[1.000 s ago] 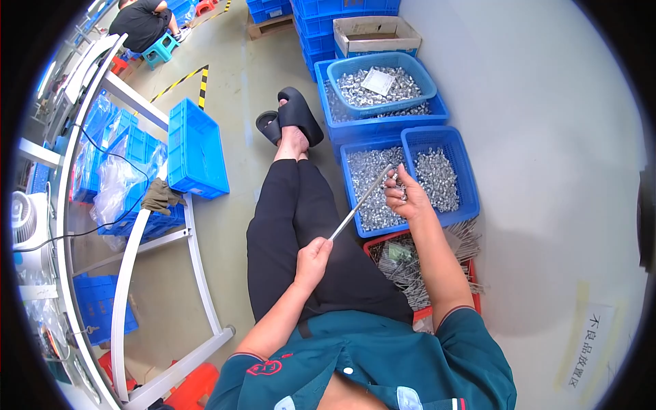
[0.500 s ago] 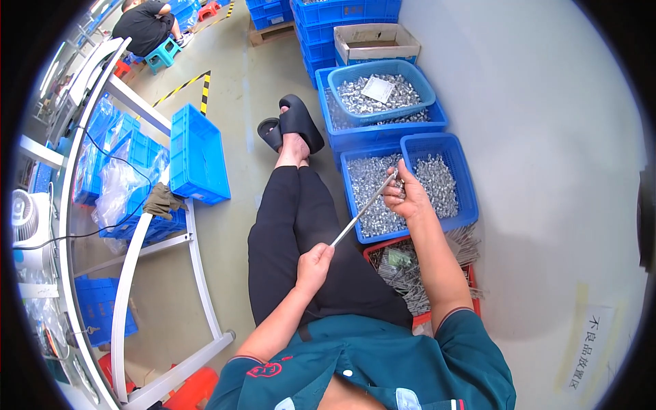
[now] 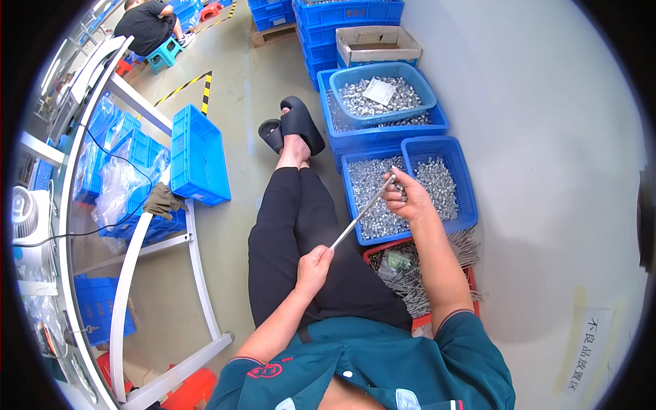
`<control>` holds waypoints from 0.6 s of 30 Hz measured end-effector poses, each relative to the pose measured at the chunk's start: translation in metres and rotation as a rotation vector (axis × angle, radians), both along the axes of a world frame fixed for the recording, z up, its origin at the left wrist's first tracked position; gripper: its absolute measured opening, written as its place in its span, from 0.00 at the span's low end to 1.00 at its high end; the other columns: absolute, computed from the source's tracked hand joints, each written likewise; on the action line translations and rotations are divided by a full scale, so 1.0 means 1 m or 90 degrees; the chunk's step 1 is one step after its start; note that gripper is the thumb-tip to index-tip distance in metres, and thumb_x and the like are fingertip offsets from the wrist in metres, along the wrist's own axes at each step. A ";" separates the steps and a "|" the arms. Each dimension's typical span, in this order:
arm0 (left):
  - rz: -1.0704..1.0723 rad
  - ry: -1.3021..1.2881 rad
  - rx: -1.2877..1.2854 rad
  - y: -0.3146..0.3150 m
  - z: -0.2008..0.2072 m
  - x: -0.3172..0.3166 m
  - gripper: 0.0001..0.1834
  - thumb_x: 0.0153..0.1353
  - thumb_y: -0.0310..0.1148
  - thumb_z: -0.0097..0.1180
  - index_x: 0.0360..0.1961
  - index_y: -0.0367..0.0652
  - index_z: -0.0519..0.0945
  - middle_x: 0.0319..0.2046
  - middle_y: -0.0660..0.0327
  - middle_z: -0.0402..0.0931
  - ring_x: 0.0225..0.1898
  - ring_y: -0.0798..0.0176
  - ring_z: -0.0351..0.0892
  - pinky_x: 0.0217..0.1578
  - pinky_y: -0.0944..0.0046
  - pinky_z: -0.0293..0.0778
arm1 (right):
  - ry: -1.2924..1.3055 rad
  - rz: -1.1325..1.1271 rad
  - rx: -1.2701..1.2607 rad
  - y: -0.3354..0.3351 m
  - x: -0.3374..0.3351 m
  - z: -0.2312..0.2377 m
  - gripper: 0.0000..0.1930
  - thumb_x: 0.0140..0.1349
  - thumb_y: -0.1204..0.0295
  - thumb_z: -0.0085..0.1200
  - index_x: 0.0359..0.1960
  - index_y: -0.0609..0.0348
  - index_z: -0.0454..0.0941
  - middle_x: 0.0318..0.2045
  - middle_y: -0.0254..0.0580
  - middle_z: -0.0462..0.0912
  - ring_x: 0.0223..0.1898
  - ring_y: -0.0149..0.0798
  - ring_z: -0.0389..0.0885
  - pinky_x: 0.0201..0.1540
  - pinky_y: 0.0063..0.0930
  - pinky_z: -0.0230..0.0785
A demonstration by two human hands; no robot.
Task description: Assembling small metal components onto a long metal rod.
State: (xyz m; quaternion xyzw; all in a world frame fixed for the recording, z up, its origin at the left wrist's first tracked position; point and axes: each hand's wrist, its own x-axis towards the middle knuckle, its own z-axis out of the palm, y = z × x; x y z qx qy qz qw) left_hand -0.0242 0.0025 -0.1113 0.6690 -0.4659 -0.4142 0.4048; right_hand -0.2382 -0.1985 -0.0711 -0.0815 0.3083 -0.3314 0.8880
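My left hand (image 3: 315, 268) is closed round the lower end of a thin grey metal rod (image 3: 358, 218), above my lap. The rod slants up and to the right. At its upper tip, my right hand (image 3: 408, 197) pinches a small shiny metal fitting (image 3: 393, 173), and more such pieces are partly hidden in its curled fingers. Below that hand are a blue bin (image 3: 365, 240) of small metal fittings and, overlapping its right side, a blue perforated basket (image 3: 467, 213) of similar pieces. How the fitting sits on the rod is too small to make out.
A red crate (image 3: 421, 320) of thin metal rods lies beside my right thigh, near the wall. Farther off stand a light-blue basket (image 3: 429, 98) of fittings and a cardboard box (image 3: 378, 56). At left are a white table frame (image 3: 198, 273) and an empty blue crate (image 3: 215, 160). Another person (image 3: 145, 29) sits far left.
My right fingers have shifted slightly at the rod's tip, with the thumb and forefinger closing in on the fitting. My left hand has stayed in place on the rod.
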 end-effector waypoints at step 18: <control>0.007 -0.140 -0.054 0.002 0.008 0.001 0.12 0.59 0.36 0.51 0.24 0.41 0.74 0.15 0.54 0.69 0.20 0.50 0.73 0.22 0.59 0.66 | 0.041 0.041 -0.022 0.001 -0.004 -0.002 0.10 0.61 0.65 0.52 0.30 0.60 0.74 0.16 0.30 0.66 0.13 0.20 0.57 0.11 0.11 0.46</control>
